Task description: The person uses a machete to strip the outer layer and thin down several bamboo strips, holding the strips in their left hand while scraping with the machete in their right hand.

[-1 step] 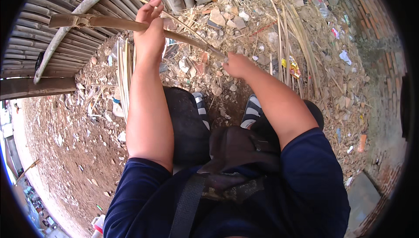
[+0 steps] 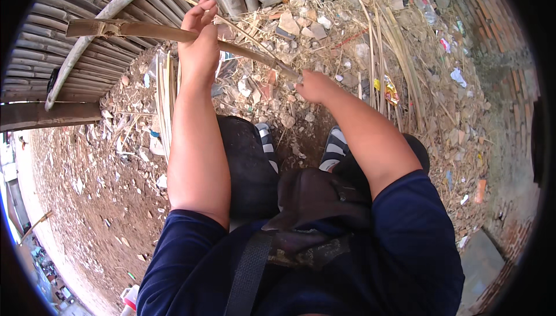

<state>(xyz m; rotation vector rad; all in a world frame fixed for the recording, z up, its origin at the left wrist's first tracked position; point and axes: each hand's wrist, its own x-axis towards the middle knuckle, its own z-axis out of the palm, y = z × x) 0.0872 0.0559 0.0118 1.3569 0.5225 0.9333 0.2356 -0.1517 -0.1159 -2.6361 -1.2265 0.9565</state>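
A long split piece of bamboo (image 2: 145,30) slants across in front of me, its far left end reaching toward the bamboo wall. My left hand (image 2: 200,41) is closed round it near its middle, fingers curled upward. At the right end of the bamboo, my right hand (image 2: 317,87) is closed in a fist on the tip; whether it also holds a tool is hidden. A thin bamboo sliver (image 2: 246,35) runs beside the piece, passing behind my left fingertips and meeting it close to my right hand.
Thin bamboo strips lie in bundles at left (image 2: 166,99) and right (image 2: 399,55). Rubble and litter, with a yellow-red wrapper (image 2: 389,91), cover the ground. A bamboo slat wall (image 2: 75,55) stands at upper left, a brick wall (image 2: 518,107) at right. My sandalled feet (image 2: 334,149) are below.
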